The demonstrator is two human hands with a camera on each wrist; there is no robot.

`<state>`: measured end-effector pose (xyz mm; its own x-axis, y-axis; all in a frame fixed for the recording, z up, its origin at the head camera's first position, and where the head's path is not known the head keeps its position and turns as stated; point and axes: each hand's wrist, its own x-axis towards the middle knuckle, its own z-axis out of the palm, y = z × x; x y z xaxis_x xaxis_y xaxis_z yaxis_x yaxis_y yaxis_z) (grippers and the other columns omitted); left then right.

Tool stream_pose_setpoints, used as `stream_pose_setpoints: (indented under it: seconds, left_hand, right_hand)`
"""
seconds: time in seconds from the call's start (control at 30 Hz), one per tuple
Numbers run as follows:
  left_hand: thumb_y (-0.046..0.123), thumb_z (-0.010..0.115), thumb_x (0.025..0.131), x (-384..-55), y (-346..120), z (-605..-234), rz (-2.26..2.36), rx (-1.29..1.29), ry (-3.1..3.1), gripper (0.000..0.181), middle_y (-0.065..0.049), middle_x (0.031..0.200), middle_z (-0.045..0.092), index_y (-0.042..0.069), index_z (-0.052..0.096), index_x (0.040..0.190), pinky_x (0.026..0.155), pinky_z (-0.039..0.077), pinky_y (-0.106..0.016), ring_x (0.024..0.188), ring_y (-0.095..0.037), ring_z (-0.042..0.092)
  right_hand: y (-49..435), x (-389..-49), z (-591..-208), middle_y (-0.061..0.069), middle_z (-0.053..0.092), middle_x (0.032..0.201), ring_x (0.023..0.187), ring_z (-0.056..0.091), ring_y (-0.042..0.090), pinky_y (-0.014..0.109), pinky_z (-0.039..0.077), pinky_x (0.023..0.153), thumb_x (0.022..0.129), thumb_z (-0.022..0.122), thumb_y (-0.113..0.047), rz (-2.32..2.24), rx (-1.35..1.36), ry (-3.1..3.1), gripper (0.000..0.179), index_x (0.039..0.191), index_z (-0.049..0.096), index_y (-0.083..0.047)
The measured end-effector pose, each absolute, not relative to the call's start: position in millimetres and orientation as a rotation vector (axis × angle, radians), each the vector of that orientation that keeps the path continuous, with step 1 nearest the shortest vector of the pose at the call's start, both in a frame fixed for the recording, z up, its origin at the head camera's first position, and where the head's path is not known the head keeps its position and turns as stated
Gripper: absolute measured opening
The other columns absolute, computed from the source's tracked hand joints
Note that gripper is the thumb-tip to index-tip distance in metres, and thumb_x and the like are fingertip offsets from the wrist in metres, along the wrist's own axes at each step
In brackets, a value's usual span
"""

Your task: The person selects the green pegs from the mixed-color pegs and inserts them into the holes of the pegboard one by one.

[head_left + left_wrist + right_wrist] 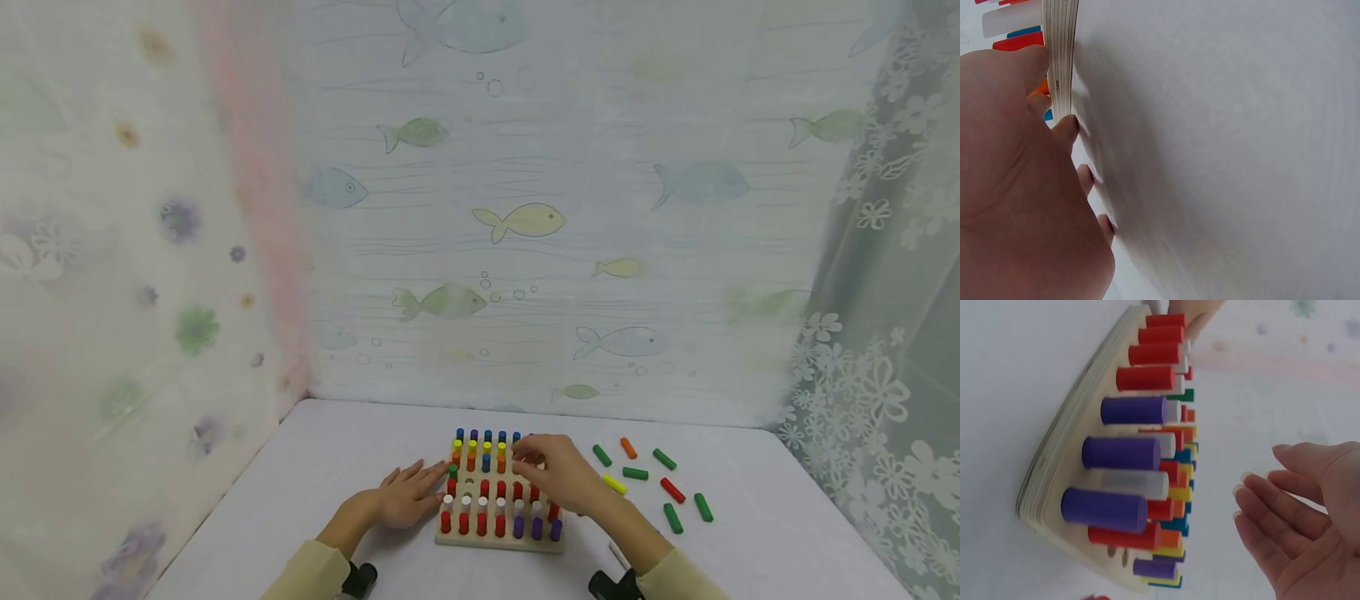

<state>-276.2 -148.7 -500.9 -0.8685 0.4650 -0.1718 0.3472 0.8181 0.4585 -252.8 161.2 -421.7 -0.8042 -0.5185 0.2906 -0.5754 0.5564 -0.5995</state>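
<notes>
A wooden pegboard [498,543] stands on the table, filled with rows of coloured pegs. Its front row has several red pegs [464,523] and three purple pegs [537,528], with white pegs behind. A single green peg [453,472] stands at the left, beside bare holes. My left hand [408,498] lies with spread fingers against the board's left side; the left wrist view shows fingertips at the board's edge [1060,50]. Above the board's right half hovers my right hand [561,473]. In the right wrist view its loosely bent fingers [1282,506] hold nothing and stay apart from the pegs.
Loose pegs lie on the table right of the board: several green [672,518], two orange or red [672,490], a yellow one [615,484] partly behind the right arm, and a white one [618,554]. Patterned curtains [525,333] hang behind the white table.
</notes>
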Motion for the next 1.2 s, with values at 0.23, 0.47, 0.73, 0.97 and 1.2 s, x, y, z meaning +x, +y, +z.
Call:
stream_pose_setpoints:
  seconds: [0.23, 0.47, 0.73, 0.97, 1.2]
  left_hand:
    - [0.054, 0.042, 0.106, -270.5, -146.1, -493.3, 0.597, 0.615, 2.712, 0.068, -0.008, 0.166, 0.033, 0.021, 0.026, 0.164, 0.121, 0.006, -0.068, 0.156, -0.04, 0.016]
    - [0.063, 0.038, 0.104, -276.6, -146.9, -504.1, 0.593, 0.613, 2.711, 0.074, -0.006, 0.167, 0.032, 0.023, 0.025, 0.164, 0.122, 0.006, -0.066, 0.156, -0.037, 0.016]
    - [0.067, 0.036, 0.102, -282.4, -147.4, -509.1, 0.574, 0.602, 2.712, 0.077, -0.005, 0.167, 0.031, 0.024, 0.024, 0.164, 0.123, 0.005, -0.065, 0.157, -0.035, 0.014]
    - [0.063, 0.038, 0.104, -282.4, -148.3, -510.3, 0.561, 0.607, 2.725, 0.074, -0.006, 0.166, 0.033, 0.021, 0.025, 0.164, 0.122, 0.006, -0.066, 0.156, -0.036, 0.016]
    - [0.059, 0.039, 0.105, -281.5, -148.2, -506.6, 0.55, 0.601, 2.727, 0.071, -0.005, 0.167, 0.032, 0.023, 0.023, 0.165, 0.122, 0.005, -0.067, 0.157, -0.037, 0.014]
  right_hand:
    - [183.7, -249.0, -418.0, 0.001, 0.074, 0.105, 0.095, 0.069, 0.017, 0.037, 0.06, 0.086, 0.099, 0.068, -0.014, 1.042, 0.9, -2.682, 0.02, 0.117, 0.072, -0.005]
    - [211.4, -246.0, -410.6, 0.0, 0.075, 0.11, 0.099, 0.069, 0.017, 0.048, 0.057, 0.091, 0.099, 0.07, -0.017, 0.996, 0.751, -2.681, 0.022, 0.118, 0.072, -0.007]
    - [245.8, -244.0, -402.7, -0.002, 0.075, 0.106, 0.1, 0.07, 0.022, 0.053, 0.056, 0.091, 0.099, 0.07, -0.019, 1.008, 0.684, -2.632, 0.023, 0.118, 0.072, -0.006]
    - [271.2, -239.7, -396.8, 0.003, 0.075, 0.108, 0.102, 0.071, 0.029, 0.055, 0.057, 0.088, 0.098, 0.07, -0.018, 1.017, 0.629, -2.605, 0.022, 0.116, 0.072, -0.005]
    - [292.4, -239.8, -397.5, 0.005, 0.075, 0.106, 0.103, 0.071, 0.034, 0.062, 0.054, 0.09, 0.098, 0.07, -0.018, 0.984, 0.548, -2.62, 0.025, 0.119, 0.071, -0.004]
